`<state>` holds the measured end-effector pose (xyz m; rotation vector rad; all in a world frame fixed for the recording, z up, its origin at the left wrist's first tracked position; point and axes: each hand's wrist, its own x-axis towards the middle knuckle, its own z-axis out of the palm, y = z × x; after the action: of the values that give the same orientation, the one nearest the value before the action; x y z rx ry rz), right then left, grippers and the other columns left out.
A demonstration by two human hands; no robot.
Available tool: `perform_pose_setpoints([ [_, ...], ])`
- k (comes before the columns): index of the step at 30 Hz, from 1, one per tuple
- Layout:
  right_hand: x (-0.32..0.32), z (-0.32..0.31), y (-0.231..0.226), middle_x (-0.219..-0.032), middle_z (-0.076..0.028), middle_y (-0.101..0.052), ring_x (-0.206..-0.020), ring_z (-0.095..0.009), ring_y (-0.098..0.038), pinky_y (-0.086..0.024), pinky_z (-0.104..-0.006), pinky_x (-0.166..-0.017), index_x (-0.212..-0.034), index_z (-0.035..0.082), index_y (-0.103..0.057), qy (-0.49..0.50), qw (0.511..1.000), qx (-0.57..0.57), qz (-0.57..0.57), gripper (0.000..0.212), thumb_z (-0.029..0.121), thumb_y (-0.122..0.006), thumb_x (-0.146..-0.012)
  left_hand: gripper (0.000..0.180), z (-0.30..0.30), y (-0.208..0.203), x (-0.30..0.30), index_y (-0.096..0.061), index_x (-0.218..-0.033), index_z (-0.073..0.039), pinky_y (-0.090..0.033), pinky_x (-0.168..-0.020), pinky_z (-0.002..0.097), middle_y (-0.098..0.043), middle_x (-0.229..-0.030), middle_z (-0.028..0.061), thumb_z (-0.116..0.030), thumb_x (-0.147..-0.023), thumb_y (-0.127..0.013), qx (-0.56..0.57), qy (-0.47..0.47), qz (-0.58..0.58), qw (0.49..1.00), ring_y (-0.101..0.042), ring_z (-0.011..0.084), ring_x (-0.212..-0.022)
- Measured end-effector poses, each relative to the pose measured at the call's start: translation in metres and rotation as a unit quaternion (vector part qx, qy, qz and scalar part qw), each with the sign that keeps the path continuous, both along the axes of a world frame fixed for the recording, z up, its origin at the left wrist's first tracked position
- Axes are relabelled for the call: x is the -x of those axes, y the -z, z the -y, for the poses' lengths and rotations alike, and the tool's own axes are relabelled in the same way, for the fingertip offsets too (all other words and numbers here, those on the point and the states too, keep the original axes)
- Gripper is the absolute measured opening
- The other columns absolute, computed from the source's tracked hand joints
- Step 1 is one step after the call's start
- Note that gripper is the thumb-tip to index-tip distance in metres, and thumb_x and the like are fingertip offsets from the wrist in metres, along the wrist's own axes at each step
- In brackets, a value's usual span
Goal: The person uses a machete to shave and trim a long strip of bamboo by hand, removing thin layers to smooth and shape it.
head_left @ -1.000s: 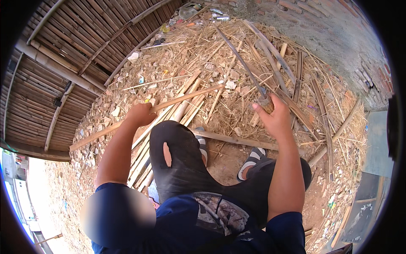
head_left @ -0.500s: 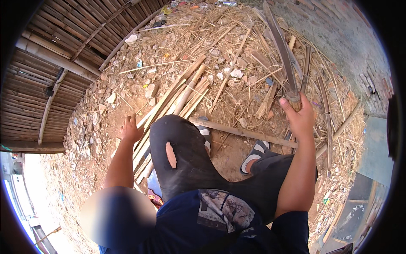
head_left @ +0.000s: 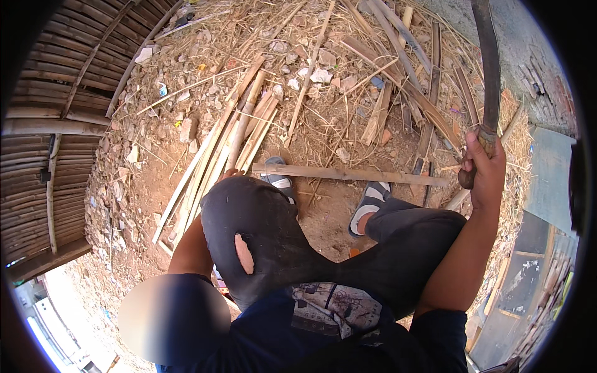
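Note:
My right hand (head_left: 487, 166) is closed round the wooden handle of a machete (head_left: 490, 68). Its long dark blade points up and away, near the wall at the far right. Only a few fingertips of my left hand (head_left: 232, 173) show past my bent left knee, beside a bundle of split bamboo strips (head_left: 219, 140); the knee hides the rest, so I cannot tell whether it grips one. A single bamboo length (head_left: 348, 174) lies crosswise on the ground in front of my sandalled feet.
More bamboo pieces (head_left: 398, 50) lie scattered among straw and stones ahead. A bamboo-slat structure (head_left: 50, 74) stands on the left. On the right are a rough grey wall (head_left: 522, 56) and a pale greenish panel (head_left: 550, 180).
My right hand has moved right with the machete, whose blade is now more upright. My left hand has gone from the outer side of the bamboo bundle to behind my knee, beside the strips.

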<state>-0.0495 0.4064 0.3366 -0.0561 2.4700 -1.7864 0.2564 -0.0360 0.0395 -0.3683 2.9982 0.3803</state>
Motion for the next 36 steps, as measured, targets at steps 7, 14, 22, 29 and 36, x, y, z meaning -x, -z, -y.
perform_pose_setpoints([
  [7, 0.009, -0.017, 0.011, -0.068, 0.003, -0.053, -0.056, -0.006, -0.048, -0.037, -0.0218, -0.051, -0.104, 0.007, -0.06, 0.019, 0.999, -0.043, 0.027, 0.035, 0.03, -0.079, -0.086, 0.046, -0.006, 0.017, 0.062, -0.059, -0.132, -0.016, -0.048, -0.103, 0.0419, -0.058, -0.133, 0.0082, -0.023, -0.087, -0.064, -0.043, 0.071, 0.134, 0.988, -0.054, 0.0289, -0.126],
  [14, 0.004, -0.013, 0.01, -0.066, 0.004, -0.053, -0.05, -0.004, -0.045, -0.031, -0.0205, -0.043, -0.107, 0.006, -0.062, 0.002, 0.998, -0.048, 0.03, 0.037, 0.029, -0.081, -0.086, 0.023, -0.005, 0.025, 0.082, -0.068, -0.11, -0.012, -0.052, -0.092, 0.0409, -0.062, -0.119, 0.007, -0.019, -0.089, -0.065, 0.015, 0.076, 0.067, 0.995, -0.059, 0.0272, -0.116],
  [22, -0.003, 0.002, -0.011, -0.067, 0.003, -0.054, -0.05, -0.004, -0.046, -0.032, -0.0202, -0.043, -0.11, 0.004, -0.064, -0.023, 1.0, -0.021, -0.002, 0.039, 0.029, -0.081, -0.085, 0.025, 0.027, -0.123, 0.109, -0.07, -0.101, 0.0, -0.055, -0.079, 0.0389, -0.071, -0.09, 0.0166, -0.021, -0.088, -0.07, -0.175, 0.012, -0.03, 0.984, -0.07, 0.0298, -0.083],
  [29, -0.015, 0.01, -0.026, -0.072, 0.003, -0.058, -0.054, -0.007, -0.05, -0.039, -0.0235, -0.05, -0.108, 0.004, -0.066, -0.058, 0.998, -0.009, -0.031, 0.039, 0.032, -0.08, -0.085, 0.01, 0.023, -0.26, 0.121, -0.062, -0.09, -0.001, -0.042, -0.055, 0.0242, -0.059, -0.071, 0.0002, -0.01, -0.092, -0.063, -0.338, -0.088, -0.178, 0.92, -0.052, 0.0054, -0.064],
  [36, -0.026, 0.012, -0.042, -0.074, 0.002, -0.059, -0.054, -0.007, -0.05, -0.04, -0.0242, -0.051, -0.114, 0.002, -0.064, -0.082, 0.995, 0.034, -0.055, 0.043, 0.031, -0.079, -0.086, 0.016, -0.025, -0.358, 0.113, -0.064, -0.095, -0.001, -0.052, -0.075, 0.0286, -0.066, -0.085, 0.004, -0.017, -0.094, -0.064, -0.428, -0.061, -0.265, 0.862, -0.063, 0.0116, -0.08],
])
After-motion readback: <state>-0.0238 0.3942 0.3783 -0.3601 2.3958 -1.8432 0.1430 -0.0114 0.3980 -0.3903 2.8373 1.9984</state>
